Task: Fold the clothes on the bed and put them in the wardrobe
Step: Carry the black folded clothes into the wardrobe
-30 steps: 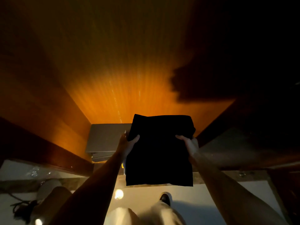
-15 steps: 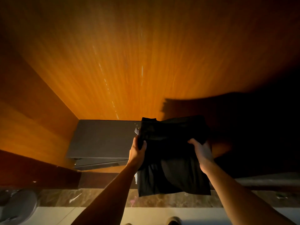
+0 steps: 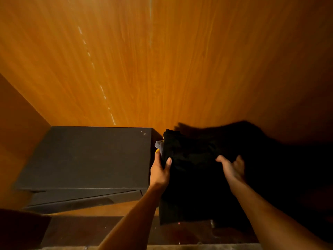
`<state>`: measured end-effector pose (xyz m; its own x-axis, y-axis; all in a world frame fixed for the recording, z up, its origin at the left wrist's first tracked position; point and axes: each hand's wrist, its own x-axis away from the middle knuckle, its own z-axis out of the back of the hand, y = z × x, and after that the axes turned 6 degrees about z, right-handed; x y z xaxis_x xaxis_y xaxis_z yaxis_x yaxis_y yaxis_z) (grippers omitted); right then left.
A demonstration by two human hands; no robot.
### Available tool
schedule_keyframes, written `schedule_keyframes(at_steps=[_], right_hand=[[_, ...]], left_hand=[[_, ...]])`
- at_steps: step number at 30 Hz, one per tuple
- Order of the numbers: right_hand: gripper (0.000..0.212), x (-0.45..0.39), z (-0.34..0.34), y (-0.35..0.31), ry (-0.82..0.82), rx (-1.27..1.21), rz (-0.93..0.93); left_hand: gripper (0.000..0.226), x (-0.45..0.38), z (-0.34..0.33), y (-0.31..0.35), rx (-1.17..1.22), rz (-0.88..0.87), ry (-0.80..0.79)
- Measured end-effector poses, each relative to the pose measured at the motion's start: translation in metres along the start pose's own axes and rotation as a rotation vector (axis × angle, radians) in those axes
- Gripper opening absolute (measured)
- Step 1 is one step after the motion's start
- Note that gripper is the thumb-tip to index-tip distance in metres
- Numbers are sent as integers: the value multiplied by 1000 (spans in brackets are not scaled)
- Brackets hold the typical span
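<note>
A folded black garment [image 3: 191, 179] is low inside the wooden wardrobe [image 3: 162, 60], to the right of a dark box. My left hand [image 3: 159, 170] grips its left edge, thumb on top. My right hand [image 3: 232, 168] holds the right side with curled fingers. At the garment's upper left corner a bit of grey and yellow cloth [image 3: 159, 146] peeks out from under it. Deep shadow hides the garment's right part and what it rests on.
A flat dark box [image 3: 90, 157] fills the left of the wardrobe floor, on top of another tilted dark box [image 3: 81, 200]. The wardrobe's left side wall [image 3: 16, 134] stands close beside them. The right side is in dark shadow.
Both hands have carried the black garment forward and down into the wardrobe, beside the dark box. The view has closed in on the wardrobe; the floor and my feet have left the view.
</note>
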<state>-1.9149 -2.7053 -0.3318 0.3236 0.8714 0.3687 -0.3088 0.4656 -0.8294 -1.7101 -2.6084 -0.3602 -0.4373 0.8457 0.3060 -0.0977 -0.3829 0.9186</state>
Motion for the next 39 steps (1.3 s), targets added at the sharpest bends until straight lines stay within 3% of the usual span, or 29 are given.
schedule_keyframes(at_steps=[5,10,13,17,20,23,24,26,29,33,39], right_hand=[[79,-28,-23,43,-74,17,46],[82,-45,-45,70,-162,59,121],[78,-59,-57,87,-227,52,20],[89,-68,-66,104,-400,128,-104],[98,-65,-73,117,-264,214,40],[86,-49,-80,124,50,667,560],[79,-46,-83,125,85,777,732],[67,-46,-93,133,0,914,919],[59,-50,-103,158,-79,1049,902],[63,-68,-106,194,-127,1096,866],[67,-88,-120,197,-144,1047,900]], left_hand=[[50,-27,-19,-40,-29,43,42],[66,-52,-35,-75,-39,131,97],[66,-64,-47,-94,7,175,133],[72,-70,-58,-111,-288,151,95],[79,-56,-69,-108,-574,-19,187],[79,-44,-85,-103,-861,-406,287],[76,-42,-92,-104,-916,-485,256],[69,-42,-104,-104,-1103,-531,159],[70,-51,-109,-128,-1353,-438,50],[69,-70,-93,-160,-1311,-389,-14],[69,-93,-94,-176,-1276,-451,72]])
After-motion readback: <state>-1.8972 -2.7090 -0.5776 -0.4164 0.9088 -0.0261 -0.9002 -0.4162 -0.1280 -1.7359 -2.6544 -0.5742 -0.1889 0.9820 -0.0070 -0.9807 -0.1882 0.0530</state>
